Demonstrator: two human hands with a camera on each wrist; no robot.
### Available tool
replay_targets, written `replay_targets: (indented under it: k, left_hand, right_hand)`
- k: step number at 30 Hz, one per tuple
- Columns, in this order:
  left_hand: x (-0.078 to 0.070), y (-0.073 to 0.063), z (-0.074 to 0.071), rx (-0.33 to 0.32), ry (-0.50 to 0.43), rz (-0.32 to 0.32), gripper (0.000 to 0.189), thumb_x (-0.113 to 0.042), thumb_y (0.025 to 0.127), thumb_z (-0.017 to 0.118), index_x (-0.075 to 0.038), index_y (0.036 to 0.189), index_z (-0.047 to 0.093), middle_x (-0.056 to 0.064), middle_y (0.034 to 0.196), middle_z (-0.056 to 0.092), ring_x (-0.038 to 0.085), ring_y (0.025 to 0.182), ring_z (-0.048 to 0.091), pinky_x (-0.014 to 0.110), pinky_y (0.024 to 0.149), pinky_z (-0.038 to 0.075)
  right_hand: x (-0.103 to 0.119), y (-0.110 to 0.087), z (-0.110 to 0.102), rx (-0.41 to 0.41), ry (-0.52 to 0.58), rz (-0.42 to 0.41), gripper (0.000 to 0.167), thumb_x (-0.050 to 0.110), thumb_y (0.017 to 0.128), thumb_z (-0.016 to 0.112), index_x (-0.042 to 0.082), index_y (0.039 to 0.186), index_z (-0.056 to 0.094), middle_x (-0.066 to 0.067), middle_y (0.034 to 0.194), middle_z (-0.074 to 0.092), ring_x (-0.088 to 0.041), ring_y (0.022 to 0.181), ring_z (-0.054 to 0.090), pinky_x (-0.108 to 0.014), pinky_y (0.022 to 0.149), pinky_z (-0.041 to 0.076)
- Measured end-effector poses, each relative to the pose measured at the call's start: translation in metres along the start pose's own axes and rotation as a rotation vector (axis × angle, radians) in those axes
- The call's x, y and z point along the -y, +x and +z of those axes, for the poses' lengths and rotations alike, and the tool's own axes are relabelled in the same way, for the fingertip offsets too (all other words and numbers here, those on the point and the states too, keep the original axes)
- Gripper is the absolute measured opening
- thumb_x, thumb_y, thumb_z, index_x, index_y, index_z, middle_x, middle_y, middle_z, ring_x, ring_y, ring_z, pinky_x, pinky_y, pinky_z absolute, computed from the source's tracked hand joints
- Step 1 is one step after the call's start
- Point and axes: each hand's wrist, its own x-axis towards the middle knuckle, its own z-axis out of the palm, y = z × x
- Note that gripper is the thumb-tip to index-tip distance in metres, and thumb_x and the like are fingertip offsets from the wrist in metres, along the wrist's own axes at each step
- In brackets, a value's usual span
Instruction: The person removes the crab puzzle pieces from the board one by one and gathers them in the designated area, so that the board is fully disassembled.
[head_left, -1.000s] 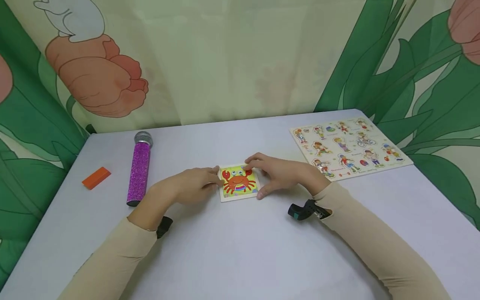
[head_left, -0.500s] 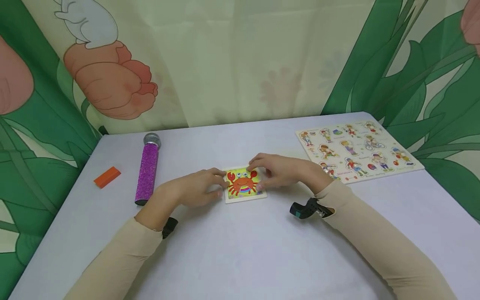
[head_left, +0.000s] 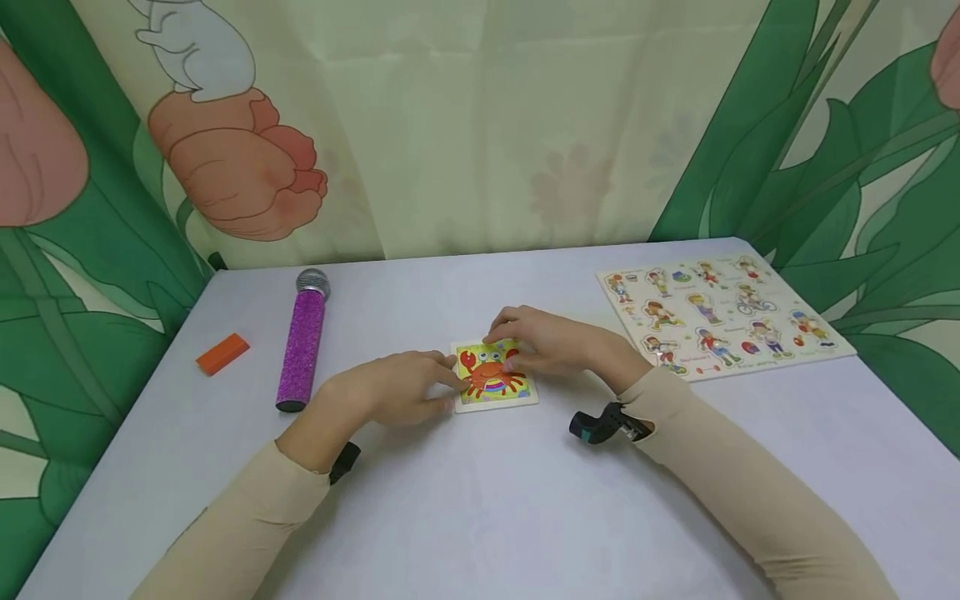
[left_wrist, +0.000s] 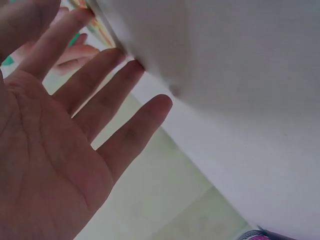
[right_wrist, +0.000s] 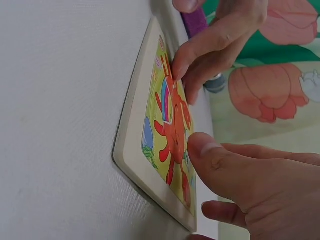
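A small square crab puzzle [head_left: 495,402] with a pale border lies flat on the white table, its red crab on a yellow ground. My left hand [head_left: 405,387] is at its left side, the index finger reaching over the printed face; in the left wrist view the fingers of this hand [left_wrist: 55,130] are spread and nearly straight. From the right, my right hand [head_left: 551,343] reaches over the upper right corner. Its thumb [right_wrist: 215,160] lies over the crab picture in the right wrist view, where the puzzle [right_wrist: 131,135] shows its thick edge. Neither hand encloses the puzzle.
A glittery purple microphone [head_left: 302,346] lies left of the left hand, with an orange block [head_left: 222,354] farther left. At the back right lies a large picture board [head_left: 720,321] of cartoon children. A printed curtain [head_left: 480,125] hangs behind the table [head_left: 480,517].
The right thumb has moved from the puzzle's right edge onto its face. The left index finger has come farther over the picture. The head view has shifted slightly.
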Motion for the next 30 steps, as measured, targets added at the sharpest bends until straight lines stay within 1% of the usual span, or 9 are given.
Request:
replay_targets:
  k: [5,8,11,15,18,19,22,25,30]
  left_hand:
    - [0.004,-0.003,0.000,0.022,-0.029,0.023,0.045,-0.033,0.103,0.063,-0.025,0.146,0.059,0.011,0.164,0.037,0.032,0.149,0.038,0.052,0.121,0.032]
    - [0.006,-0.002,0.001,0.020,-0.040,0.029,0.047,-0.036,0.101,0.065,-0.028,0.147,0.059,0.010,0.164,0.036,0.032,0.150,0.037,0.052,0.121,0.031]
    - [0.006,-0.001,0.002,0.000,-0.051,0.029,0.048,-0.038,0.099,0.067,-0.028,0.145,0.060,0.011,0.163,0.039,0.031,0.149,0.038,0.051,0.120,0.034]
    - [0.004,-0.002,0.004,-0.021,-0.069,0.043,0.050,-0.040,0.096,0.071,-0.026,0.144,0.062,0.005,0.150,0.046,0.024,0.135,0.049,0.045,0.114,0.042]
    - [0.001,-0.004,0.004,-0.006,-0.052,0.045,0.054,-0.042,0.095,0.072,-0.026,0.145,0.060,0.000,0.138,0.051,0.018,0.124,0.053,0.041,0.109,0.046]
    - [0.000,-0.004,0.004,0.004,-0.042,0.039,0.055,-0.043,0.095,0.072,-0.027,0.146,0.060,-0.001,0.136,0.051,0.017,0.123,0.053,0.041,0.109,0.046]
    - [-0.002,-0.006,0.004,0.028,-0.009,0.010,0.059,-0.048,0.094,0.071,-0.030,0.148,0.057,-0.001,0.136,0.053,0.017,0.125,0.053,0.043,0.111,0.044]
    - [-0.002,-0.006,0.005,0.039,-0.006,-0.013,0.062,-0.053,0.094,0.070,-0.032,0.150,0.054,0.001,0.144,0.052,0.021,0.134,0.050,0.048,0.115,0.041]
    - [-0.001,-0.008,0.008,0.028,-0.010,-0.014,0.066,-0.057,0.093,0.069,-0.032,0.152,0.052,0.004,0.151,0.049,0.025,0.139,0.046,0.051,0.116,0.039]
  right_hand:
    - [0.002,0.007,0.003,0.001,-0.021,-0.020,0.038,0.012,0.099,0.066,0.016,0.137,0.066,-0.002,0.135,0.059,-0.022,0.126,0.052,-0.040,0.109,0.046]
    - [0.004,0.010,0.003,-0.002,-0.042,-0.017,0.043,0.004,0.096,0.061,0.018,0.137,0.067,-0.001,0.133,0.060,-0.022,0.121,0.053,-0.040,0.104,0.048]
    - [0.009,0.015,0.003,0.009,-0.041,-0.014,0.048,0.000,0.093,0.058,0.018,0.137,0.067,-0.001,0.132,0.061,-0.022,0.118,0.052,-0.039,0.101,0.048]
    - [0.014,0.023,0.004,0.045,-0.019,0.001,0.050,-0.002,0.093,0.054,0.016,0.138,0.066,-0.002,0.133,0.058,-0.022,0.123,0.050,-0.039,0.108,0.046]
    - [0.016,0.027,0.005,0.070,-0.013,0.024,0.049,-0.002,0.094,0.055,0.016,0.139,0.065,-0.001,0.134,0.056,-0.022,0.126,0.049,-0.039,0.111,0.044]
    - [0.016,0.028,0.006,0.073,-0.012,0.029,0.049,-0.002,0.095,0.055,0.017,0.139,0.065,-0.001,0.134,0.056,-0.021,0.126,0.049,-0.039,0.111,0.044]
    - [0.016,0.030,0.008,0.073,-0.013,0.040,0.051,-0.003,0.095,0.056,0.021,0.139,0.065,0.001,0.134,0.055,-0.020,0.126,0.048,-0.038,0.110,0.044]
    - [0.015,0.031,0.008,0.075,-0.015,0.050,0.055,-0.005,0.094,0.055,0.024,0.139,0.065,0.002,0.134,0.054,-0.020,0.126,0.047,-0.039,0.111,0.044]
    - [0.016,0.034,0.007,0.083,-0.031,0.047,0.056,-0.006,0.094,0.053,0.025,0.139,0.065,0.001,0.134,0.054,-0.021,0.128,0.048,-0.041,0.113,0.044]
